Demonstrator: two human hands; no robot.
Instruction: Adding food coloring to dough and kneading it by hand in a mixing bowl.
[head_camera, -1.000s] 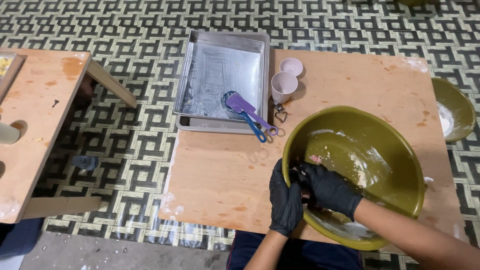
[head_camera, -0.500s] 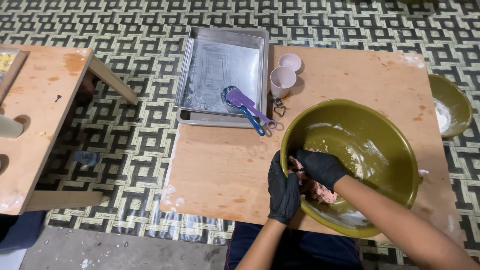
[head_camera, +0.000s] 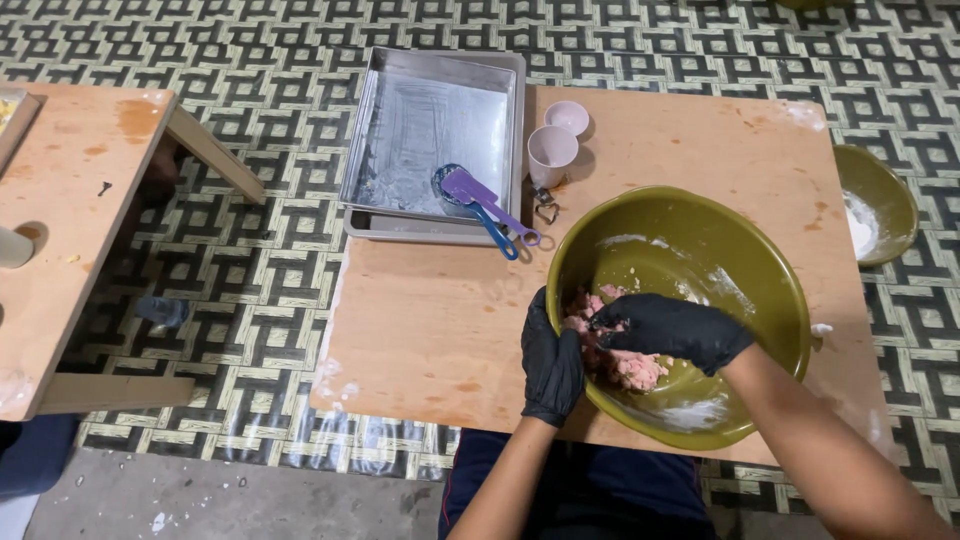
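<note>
Your right hand (head_camera: 672, 332) presses curled fingers into the pink dough (head_camera: 622, 360) at the bowl's (head_camera: 740, 270) near left. Your left hand (head_camera: 552, 362) grips the bowl's rim, fingers apparently closed over it, on the table (head_camera: 440, 320).

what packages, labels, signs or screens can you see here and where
None in view: no package, label, sign or screen.
The low wooden table holds only unmarked ware: an olive green bowl, a metal tray and a pale pink cup.
</note>
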